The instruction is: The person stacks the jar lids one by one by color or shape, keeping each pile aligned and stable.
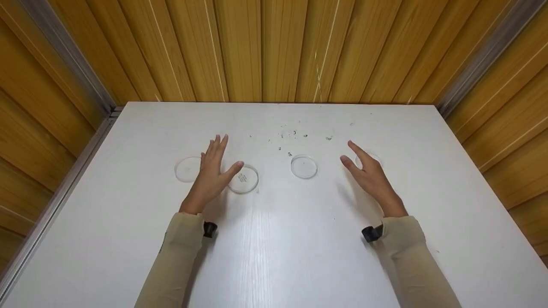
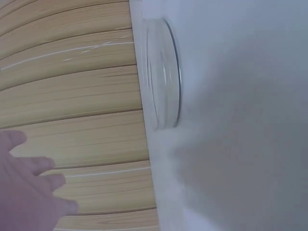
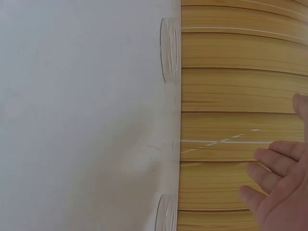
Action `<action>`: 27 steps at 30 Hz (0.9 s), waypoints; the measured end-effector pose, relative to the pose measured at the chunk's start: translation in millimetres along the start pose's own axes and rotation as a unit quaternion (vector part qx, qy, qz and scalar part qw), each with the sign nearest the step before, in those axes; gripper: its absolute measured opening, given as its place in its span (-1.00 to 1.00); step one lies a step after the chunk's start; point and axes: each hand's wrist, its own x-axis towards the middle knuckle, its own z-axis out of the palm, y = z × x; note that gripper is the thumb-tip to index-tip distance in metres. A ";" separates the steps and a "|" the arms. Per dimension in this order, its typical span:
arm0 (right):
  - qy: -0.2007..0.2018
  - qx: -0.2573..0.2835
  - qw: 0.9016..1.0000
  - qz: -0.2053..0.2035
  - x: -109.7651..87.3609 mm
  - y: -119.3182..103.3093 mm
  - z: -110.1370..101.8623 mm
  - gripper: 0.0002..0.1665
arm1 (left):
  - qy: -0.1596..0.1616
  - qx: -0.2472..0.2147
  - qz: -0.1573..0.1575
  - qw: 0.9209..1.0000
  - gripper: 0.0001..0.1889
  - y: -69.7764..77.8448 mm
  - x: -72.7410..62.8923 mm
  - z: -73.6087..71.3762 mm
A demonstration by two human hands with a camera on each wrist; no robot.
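Okay, your left hand [image 1: 210, 169] and right hand [image 1: 371, 176] are spread, holding nothing; printed clear dish [image 1: 245, 181] looks light, stiff, slippery, likely brittle: pinch opposite sides gently.

A white table [image 1: 299, 256] stands before a back wall [image 1: 239, 51] of yellow-brown, wood-patterned panels with dark grooves and thin pale streaks. Similar panels form a left wall [image 1: 38, 128] and a right wall [image 1: 513, 98]. Grey metal shows at both corners: a left post [image 1: 70, 51] and a right post [image 1: 492, 55]. A metal rail [image 1: 55, 194] runs along the table's left edge. Small dark specks [image 1: 294, 132] lie scattered toward its far side.
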 end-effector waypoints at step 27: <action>-0.156 0.032 0.987 0.008 52.4 -2.4 38.6 0.08 | -0.168 -0.075 -0.043 0.982 0.08 20.1 41.0 44.2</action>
